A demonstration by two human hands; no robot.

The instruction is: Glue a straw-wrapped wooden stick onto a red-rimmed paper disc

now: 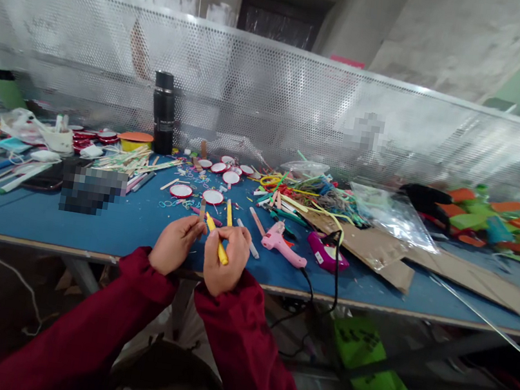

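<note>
- Your left hand (173,246) pinches the stick (202,208) near the table's front edge (61,249); hold it steady, fingertips low.
- Your right hand (233,259) grips the marker (221,252), its far end close beside the stick; light, even strokes probably serve best.
- The glue gun (282,244) lies further right; stay clear of it.

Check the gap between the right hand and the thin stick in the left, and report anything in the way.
Only the yellow marker, gripped in the right hand; its upper end reaches beside the stick in the left hand. Nothing else visible stands between.
</note>
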